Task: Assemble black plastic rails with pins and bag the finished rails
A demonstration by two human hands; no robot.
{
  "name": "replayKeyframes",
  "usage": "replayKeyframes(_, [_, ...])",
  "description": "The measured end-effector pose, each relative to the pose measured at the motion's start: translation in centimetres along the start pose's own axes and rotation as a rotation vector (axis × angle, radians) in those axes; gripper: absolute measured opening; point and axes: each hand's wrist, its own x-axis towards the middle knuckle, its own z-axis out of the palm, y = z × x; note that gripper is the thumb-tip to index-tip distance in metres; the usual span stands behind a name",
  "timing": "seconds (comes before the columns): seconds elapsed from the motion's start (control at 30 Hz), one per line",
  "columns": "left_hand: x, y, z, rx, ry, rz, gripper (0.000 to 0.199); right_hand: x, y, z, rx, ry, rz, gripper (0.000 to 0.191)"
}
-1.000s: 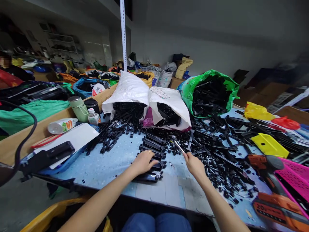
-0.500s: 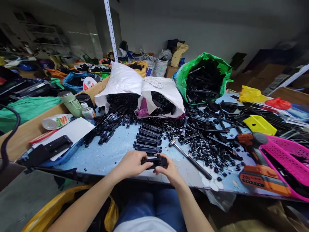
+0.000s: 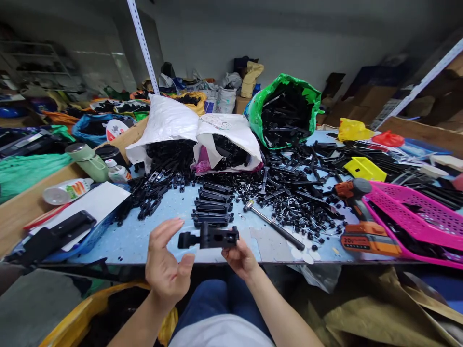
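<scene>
The right hand [image 3: 243, 259] pinches one end of an elongated black plastic part [image 3: 211, 237], its length running crosswise toward the widely spread, empty left hand [image 3: 167, 262].

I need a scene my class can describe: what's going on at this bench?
A person's right hand holds a black part by one end, at the near side of the blue table. The left hand is open by the part's other end. Beyond them, more black parts lie in a row, with a hammer-like tool to the right.
</scene>
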Motion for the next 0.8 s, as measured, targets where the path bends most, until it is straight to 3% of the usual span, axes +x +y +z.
replayKeyframes(0.1, [-2.6,0.0,1.1,-0.057,0.110,-0.202,0.046,0.1,0.2,-0.3,0.068,0.006,-0.013,0.032])
replayKeyframes(0.2, [-5.0,0.0,2.7,-0.050,-0.040,-0.497,0.061,0.1,0.3,-0.4,0.048,-0.016,-0.032,0.030])
replayKeyframes(0.27, [-6.0,0.1,3.7,-0.017,-0.144,-0.584,0.069,0.0,0.4,-0.2,0.025,-0.040,-0.034,0.030])
replayKeyframes(0.4, [-6.4,0.6,5.1,0.002,-0.153,-0.577,0.076,-0.2,0.6,0.2,0.006,-0.100,-0.020,0.041])
replayKeyframes(0.6, [-5.3,1.5,4.5,0.001,-0.282,-0.419,0.059,-0.8,0.8,0.3,-0.113,-0.217,-0.034,0.053])
replayKeyframes(0.7, [-4.9,1.3,3.9,0.011,-0.297,-0.405,0.055,0.4,-0.6,-0.1,-0.344,-0.252,-0.130,0.063])
replayKeyframes(0.8, [-4.9,0.0,3.7,-0.113,-0.204,-0.630,0.059,4.8,-3.7,-0.2,-1.031,-0.077,-0.321,0.058])
